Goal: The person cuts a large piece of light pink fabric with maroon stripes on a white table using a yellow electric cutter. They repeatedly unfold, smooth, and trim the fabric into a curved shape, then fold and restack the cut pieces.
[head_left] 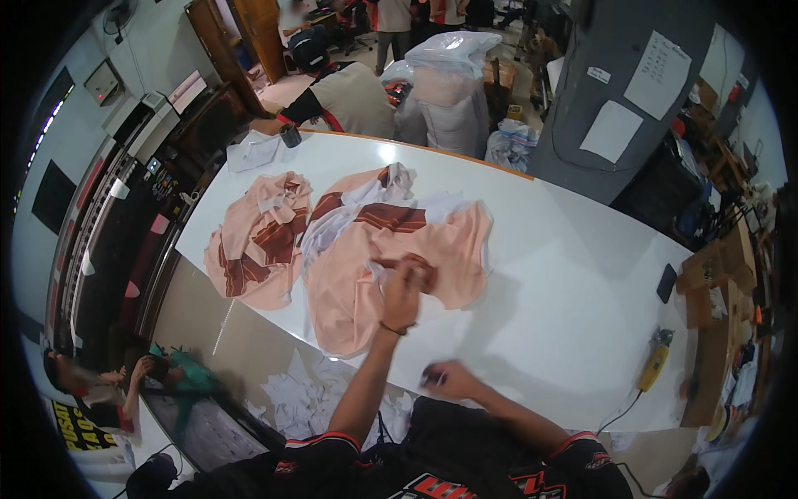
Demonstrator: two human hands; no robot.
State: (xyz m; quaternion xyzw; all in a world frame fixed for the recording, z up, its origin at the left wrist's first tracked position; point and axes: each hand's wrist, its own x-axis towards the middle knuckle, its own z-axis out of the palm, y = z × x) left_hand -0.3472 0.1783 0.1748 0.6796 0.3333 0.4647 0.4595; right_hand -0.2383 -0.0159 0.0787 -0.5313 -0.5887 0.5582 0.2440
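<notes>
A peach garment piece with brown and white parts (453, 249) lies spread in loose folds near the middle of the white table (565, 291). Over its front part my left hand (402, 293) is closed, pinching a bunched brown bit of the fabric (426, 278). My right hand (460, 382) is at the table's near edge, close to my body and apart from the cloth. Its fingers are curled round a small dark object (433, 376), too blurred to name. Left of the spread piece lies a crumpled heap of similar peach and brown fabric (249, 224).
A yellow corded tool (655, 364) and a black phone (667, 283) lie on the table's right side. Papers (253, 153) and a dark cup (290, 135) stand at the far left corner. White scraps (303, 395) cover the floor below. A person (345, 96) sits beyond the far edge.
</notes>
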